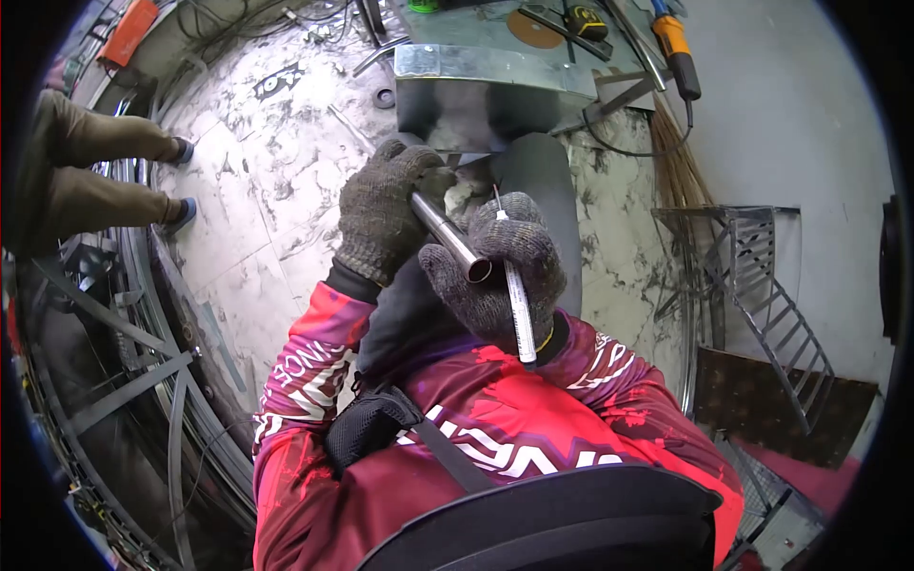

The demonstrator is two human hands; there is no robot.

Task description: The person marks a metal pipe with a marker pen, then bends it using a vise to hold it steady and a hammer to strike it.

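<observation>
A grey knitted glove covers my left hand point(386, 205), whose fingers are wrapped round a shiny metal tube point(446, 233). The tube's open end points toward my body, and its thinner-looking far part runs out beyond the hand over the floor. My right hand point(509, 262), gloved the same way, holds a white marker pen point(519, 309) between its fingers. The pen's thin tip points away from me and its rear end lies near my right wrist. Right beside the tube's open end are the fingers of my right hand.
Ahead stands a metal-topped bench point(495, 76) bearing a brown disc point(535, 29) and a tape measure point(586, 23). An orange power tool point(674, 48) with a cable is at the right. Another person's legs point(109, 171) are at the left, near metal strips point(129, 390). A metal frame point(762, 285) stands right.
</observation>
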